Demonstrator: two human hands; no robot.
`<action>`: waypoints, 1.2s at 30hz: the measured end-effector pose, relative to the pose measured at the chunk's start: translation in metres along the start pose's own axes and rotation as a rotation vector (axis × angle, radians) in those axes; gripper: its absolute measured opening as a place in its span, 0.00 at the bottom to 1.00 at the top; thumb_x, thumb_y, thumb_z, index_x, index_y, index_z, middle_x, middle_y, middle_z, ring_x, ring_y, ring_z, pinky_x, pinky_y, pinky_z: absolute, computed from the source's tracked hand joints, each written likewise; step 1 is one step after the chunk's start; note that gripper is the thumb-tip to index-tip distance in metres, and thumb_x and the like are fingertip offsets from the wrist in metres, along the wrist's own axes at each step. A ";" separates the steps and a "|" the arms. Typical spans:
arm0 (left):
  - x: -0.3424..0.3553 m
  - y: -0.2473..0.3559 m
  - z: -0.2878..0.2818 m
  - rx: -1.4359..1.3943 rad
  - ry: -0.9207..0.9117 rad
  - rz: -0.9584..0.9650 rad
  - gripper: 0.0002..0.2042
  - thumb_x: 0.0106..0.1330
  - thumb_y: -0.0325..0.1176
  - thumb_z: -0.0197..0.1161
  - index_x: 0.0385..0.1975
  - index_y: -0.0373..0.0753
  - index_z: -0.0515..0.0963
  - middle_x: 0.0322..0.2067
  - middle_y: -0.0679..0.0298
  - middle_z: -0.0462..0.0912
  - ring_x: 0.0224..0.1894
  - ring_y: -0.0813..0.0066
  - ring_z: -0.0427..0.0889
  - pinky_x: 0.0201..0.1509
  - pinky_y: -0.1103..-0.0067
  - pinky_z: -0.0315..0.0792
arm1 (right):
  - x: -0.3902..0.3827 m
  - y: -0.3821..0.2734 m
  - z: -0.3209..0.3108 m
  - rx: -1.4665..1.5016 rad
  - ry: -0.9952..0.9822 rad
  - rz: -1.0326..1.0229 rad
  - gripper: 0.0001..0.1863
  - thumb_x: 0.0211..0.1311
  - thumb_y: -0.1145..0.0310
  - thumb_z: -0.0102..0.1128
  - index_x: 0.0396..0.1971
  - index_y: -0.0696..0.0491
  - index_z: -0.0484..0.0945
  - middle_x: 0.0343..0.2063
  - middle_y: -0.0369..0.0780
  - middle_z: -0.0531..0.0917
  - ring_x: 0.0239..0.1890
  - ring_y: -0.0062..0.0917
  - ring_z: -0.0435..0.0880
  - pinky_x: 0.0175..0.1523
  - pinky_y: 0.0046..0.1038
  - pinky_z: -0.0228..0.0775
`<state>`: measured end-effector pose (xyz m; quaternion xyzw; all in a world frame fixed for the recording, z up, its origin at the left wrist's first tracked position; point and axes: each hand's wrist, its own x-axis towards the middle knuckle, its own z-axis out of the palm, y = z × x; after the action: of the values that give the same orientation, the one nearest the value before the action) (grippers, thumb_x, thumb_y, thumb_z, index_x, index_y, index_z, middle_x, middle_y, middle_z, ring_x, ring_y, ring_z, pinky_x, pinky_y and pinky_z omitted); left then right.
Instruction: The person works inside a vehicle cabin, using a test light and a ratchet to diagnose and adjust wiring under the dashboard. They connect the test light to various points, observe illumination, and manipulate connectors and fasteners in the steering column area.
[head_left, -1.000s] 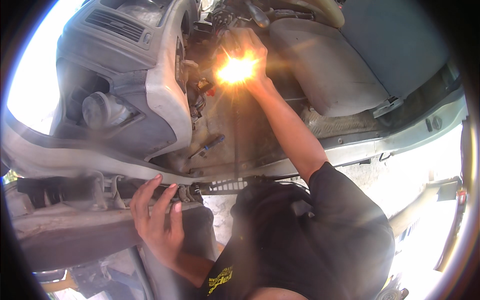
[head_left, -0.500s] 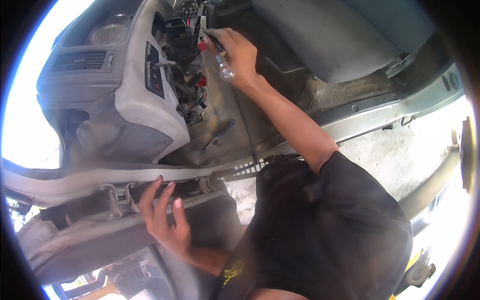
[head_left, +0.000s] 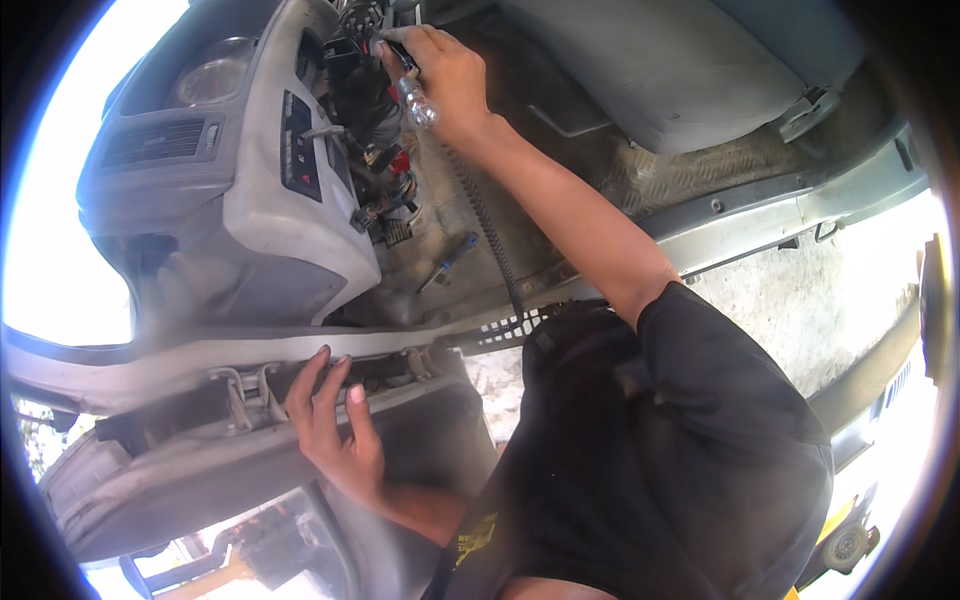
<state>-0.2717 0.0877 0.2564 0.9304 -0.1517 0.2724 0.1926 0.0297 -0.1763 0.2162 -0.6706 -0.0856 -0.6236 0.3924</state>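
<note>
Bulb lamp (head_left: 418, 108) in right hand (head_left: 450, 78), beside exposed wiring (head_left: 375, 190)

I see connectors crowding the dashboard (head_left: 285, 222) edge; coiled cord (head_left: 481, 212) and blue-handled tool (head_left: 463, 247) on the floor (head_left: 436, 218); seat (head_left: 660, 90) at right. Right arm (head_left: 580, 215) stretched forward, its grip pinching the lamp's dark holder, glass toward the wrist. Left hand (head_left: 340, 440) over the door (head_left: 430, 430), fingers spread; contact unclear.

So we count one clear glass bulb (head_left: 420, 112), one slim, blue-handled tool (head_left: 450, 262), one long, ribbed black cord (head_left: 487, 225), one grey, slatted plastic vent (head_left: 158, 143), one grey upholstered seat (head_left: 660, 80) and one round, black-tyred wheel (head_left: 846, 547), a single one of each kind!
</note>
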 end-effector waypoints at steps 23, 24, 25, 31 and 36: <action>0.002 -0.001 -0.002 -0.027 0.004 0.010 0.11 0.72 0.31 0.68 0.51 0.39 0.89 0.58 0.58 0.87 0.60 0.53 0.82 0.65 0.63 0.75 | 0.010 0.004 0.002 -0.148 -0.040 -0.026 0.10 0.72 0.62 0.65 0.44 0.53 0.84 0.36 0.46 0.89 0.38 0.47 0.89 0.44 0.46 0.82; 0.001 -0.001 -0.002 -0.030 0.007 0.008 0.11 0.72 0.31 0.68 0.51 0.39 0.89 0.58 0.58 0.87 0.60 0.53 0.82 0.65 0.63 0.75 | 0.010 0.003 0.002 -0.152 -0.051 -0.022 0.11 0.72 0.62 0.65 0.44 0.53 0.85 0.36 0.46 0.89 0.37 0.47 0.89 0.44 0.46 0.82; 0.001 -0.001 -0.002 -0.034 0.008 0.008 0.11 0.72 0.31 0.68 0.51 0.39 0.89 0.58 0.58 0.87 0.60 0.53 0.82 0.66 0.63 0.75 | 0.010 0.004 0.001 -0.145 -0.062 -0.018 0.11 0.71 0.62 0.65 0.45 0.53 0.84 0.36 0.47 0.89 0.38 0.48 0.89 0.44 0.46 0.82; 0.001 -0.002 -0.003 -0.037 0.013 0.016 0.12 0.75 0.35 0.65 0.50 0.35 0.88 0.56 0.53 0.87 0.59 0.55 0.83 0.66 0.63 0.75 | 0.008 0.004 -0.009 -0.121 -0.175 -0.007 0.15 0.67 0.65 0.62 0.52 0.52 0.83 0.44 0.47 0.88 0.47 0.48 0.88 0.52 0.46 0.79; 0.000 0.001 -0.004 -0.049 0.017 0.001 0.11 0.74 0.33 0.67 0.50 0.38 0.89 0.57 0.56 0.87 0.60 0.54 0.83 0.66 0.63 0.76 | 0.008 0.005 -0.004 -0.137 -0.128 -0.029 0.14 0.69 0.64 0.63 0.51 0.52 0.83 0.43 0.47 0.89 0.46 0.48 0.88 0.51 0.46 0.79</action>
<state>-0.2739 0.0886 0.2597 0.9229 -0.1573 0.2767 0.2164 0.0308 -0.1850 0.2207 -0.7332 -0.0775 -0.5893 0.3305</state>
